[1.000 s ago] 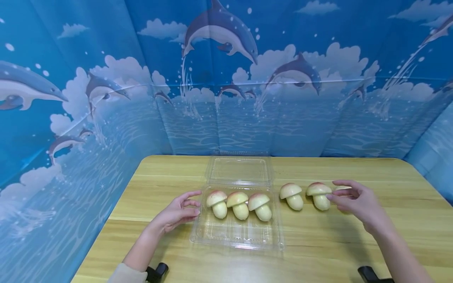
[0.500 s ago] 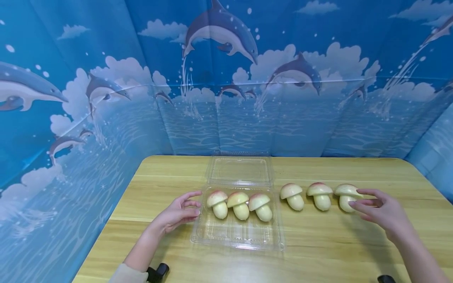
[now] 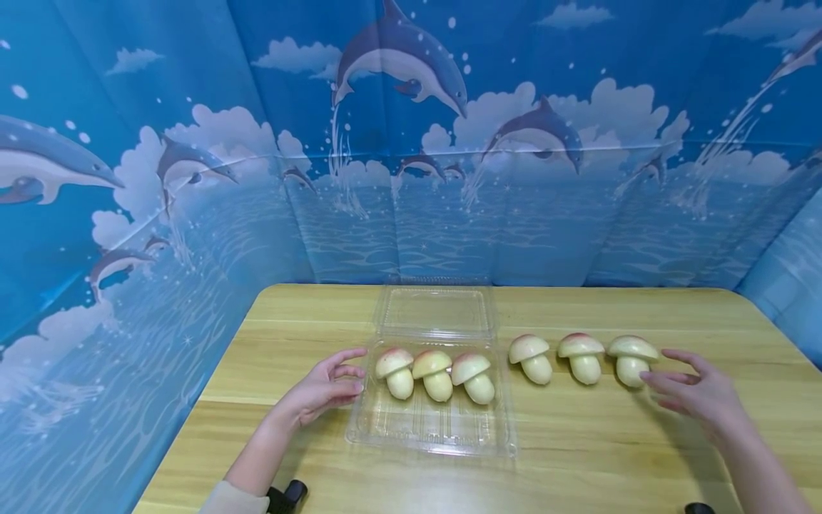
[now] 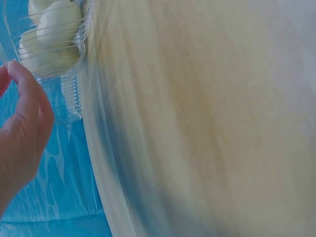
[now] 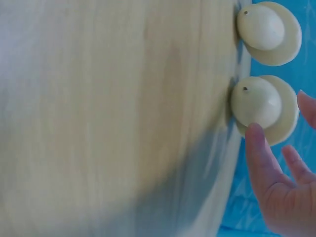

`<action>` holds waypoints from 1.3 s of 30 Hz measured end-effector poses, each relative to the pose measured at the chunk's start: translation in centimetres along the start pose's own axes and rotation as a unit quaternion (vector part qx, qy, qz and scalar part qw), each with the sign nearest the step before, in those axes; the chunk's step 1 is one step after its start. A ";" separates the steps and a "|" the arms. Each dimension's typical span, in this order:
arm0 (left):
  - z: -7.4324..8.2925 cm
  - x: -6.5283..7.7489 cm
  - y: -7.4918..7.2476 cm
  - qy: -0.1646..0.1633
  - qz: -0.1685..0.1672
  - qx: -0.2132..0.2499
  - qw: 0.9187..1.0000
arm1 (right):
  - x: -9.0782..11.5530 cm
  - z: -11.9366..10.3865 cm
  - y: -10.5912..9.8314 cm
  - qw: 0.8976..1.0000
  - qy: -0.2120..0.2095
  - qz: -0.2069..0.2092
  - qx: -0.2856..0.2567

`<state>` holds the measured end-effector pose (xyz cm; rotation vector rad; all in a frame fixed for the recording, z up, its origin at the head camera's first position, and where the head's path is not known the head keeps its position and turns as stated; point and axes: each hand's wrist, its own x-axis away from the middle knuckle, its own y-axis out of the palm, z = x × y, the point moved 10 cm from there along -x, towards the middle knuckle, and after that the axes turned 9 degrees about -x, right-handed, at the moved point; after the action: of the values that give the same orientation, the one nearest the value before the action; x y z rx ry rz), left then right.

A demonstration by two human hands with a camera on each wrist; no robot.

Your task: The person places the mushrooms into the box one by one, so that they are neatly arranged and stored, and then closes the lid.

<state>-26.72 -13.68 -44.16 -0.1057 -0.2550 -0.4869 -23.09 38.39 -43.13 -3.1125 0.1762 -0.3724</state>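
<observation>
Three mushrooms with pink-tinged caps, among them a middle mushroom (image 3: 433,375), lie in a row inside a clear plastic clamshell box (image 3: 430,435). My left hand (image 3: 326,385) is at the box's left edge, thumb and fingers spread and fingertips right at the rim. In the left wrist view the left hand (image 4: 22,123) overlaps the box's wall. On the table right of the box lie three more: a left mushroom (image 3: 530,358), a central mushroom (image 3: 581,357) and a right mushroom (image 3: 632,360). My right hand (image 3: 700,391) has its fingers loosely spread, fingertips close beside the right mushroom's stem.
The box's lid (image 3: 437,310) lies folded back towards the far edge of the wooden table (image 3: 578,442). A blue dolphin-print curtain (image 3: 411,214) hangs behind the table and along its sides.
My right hand has drawn back to the right from between the central and right mushrooms, uncovering the right one. My left hand and the box stay where they were.
</observation>
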 end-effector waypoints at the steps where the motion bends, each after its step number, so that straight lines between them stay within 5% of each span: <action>1: 0.0 0.0 0.0 0.001 -0.001 0.001 1.000 | -0.2 0.3 0.0 1.000 0.006 -0.001 -0.027; 13: -0.2 0.0 -0.1 0.000 -0.001 0.004 1.000 | -1.8 2.6 0.0 0.985 0.065 0.006 -0.160; 25: 0.0 0.0 0.0 0.003 -0.001 0.003 1.000 | -2.3 2.1 0.5 0.992 0.086 0.033 -0.087; 39: 0.2 0.1 0.1 0.003 0.001 0.008 1.000 | -2.8 2.2 0.6 0.991 0.088 0.060 -0.082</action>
<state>-26.63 -13.63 -43.97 -0.0895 -0.2518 -0.4833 -25.38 38.04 -45.99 -3.2054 0.4135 -0.6614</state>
